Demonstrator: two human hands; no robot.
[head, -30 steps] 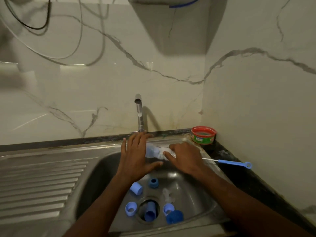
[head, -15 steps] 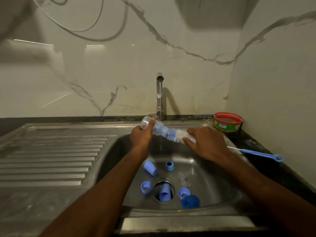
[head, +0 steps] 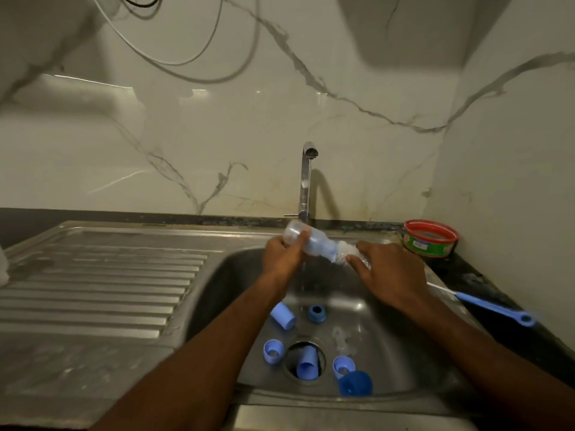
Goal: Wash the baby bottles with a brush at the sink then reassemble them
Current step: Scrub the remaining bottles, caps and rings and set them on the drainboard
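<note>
Centrally, hands hold bottle and brush above sink.

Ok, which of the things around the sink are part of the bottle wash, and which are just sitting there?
Part of the job:
- bottle, held by the left hand
- brush, held by the right hand
- running tap
- blue caps and rings in the sink
- clear teat

Just lying about:
- red and green tub
- cables on the wall
</note>
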